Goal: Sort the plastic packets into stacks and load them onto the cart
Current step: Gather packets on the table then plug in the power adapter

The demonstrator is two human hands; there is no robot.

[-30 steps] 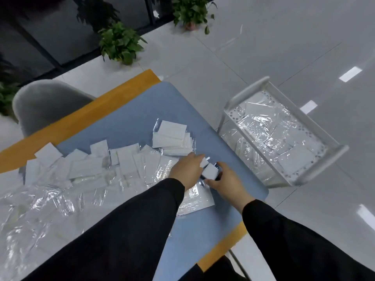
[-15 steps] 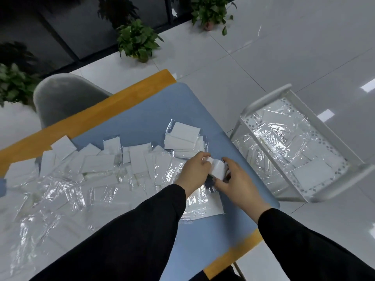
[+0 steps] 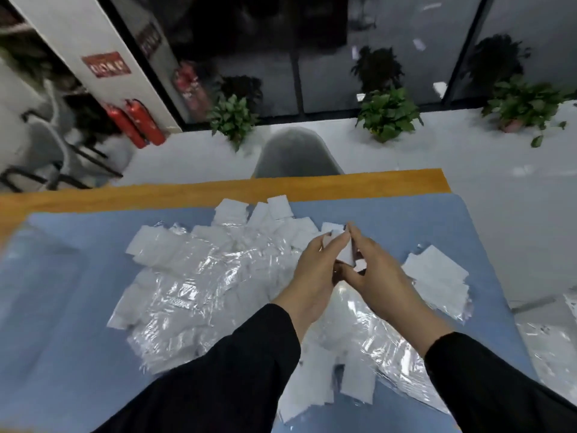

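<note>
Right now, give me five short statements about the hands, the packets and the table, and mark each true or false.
1. Both hands hold one small bundle of white packets between them. True.
2. The left hand lies flat on the blue table. False: it is raised, with its fingers round the bundle.
3. A separate stack of packets lies to the right of the right hand. True.
4. The loose packets are spread on the floor. False: they lie on the table.
5. A grey chair stands beyond the table's far edge. True.
</note>
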